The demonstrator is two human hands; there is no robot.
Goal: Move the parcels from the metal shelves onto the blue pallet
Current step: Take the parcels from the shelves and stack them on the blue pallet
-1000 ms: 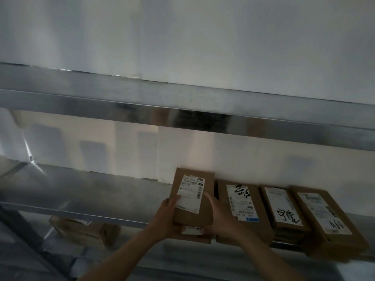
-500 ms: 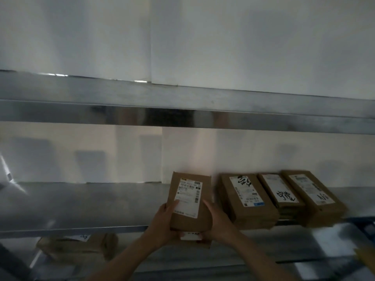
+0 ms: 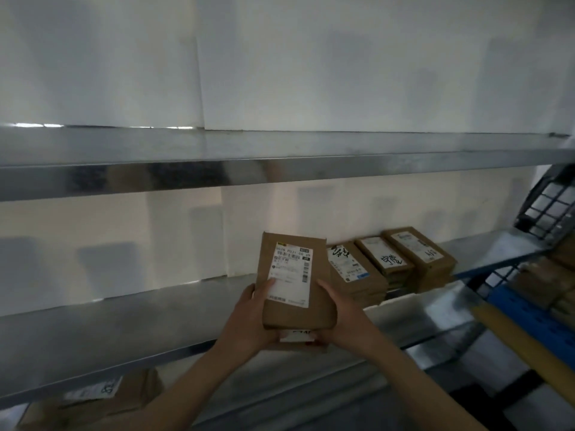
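Observation:
I hold a small stack of brown cardboard parcels point(image 3: 295, 284) with white labels, lifted just off the front of the middle metal shelf point(image 3: 124, 331). My left hand point(image 3: 252, 321) grips its left side and my right hand point(image 3: 342, 318) its right side. A second parcel point(image 3: 298, 339) peeks out beneath the top one. Three more parcel stacks stay on the shelf to the right: one point(image 3: 354, 275), another point(image 3: 385, 262) and a third point(image 3: 420, 256). The blue pallet point(image 3: 529, 312) shows at the lower right, with parcels point(image 3: 550, 281) on it.
The upper metal shelf point(image 3: 217, 163) runs across the view above my hands. A brown parcel point(image 3: 102, 396) lies on the lower shelf at the bottom left. A yellow bar point(image 3: 522, 343) crosses in front of the pallet. A dark grid panel point(image 3: 553, 206) stands at far right.
The held parcels have come up and toward me, off the shelf. The view has swung to the right, bringing the blue pallet and grid panel into sight.

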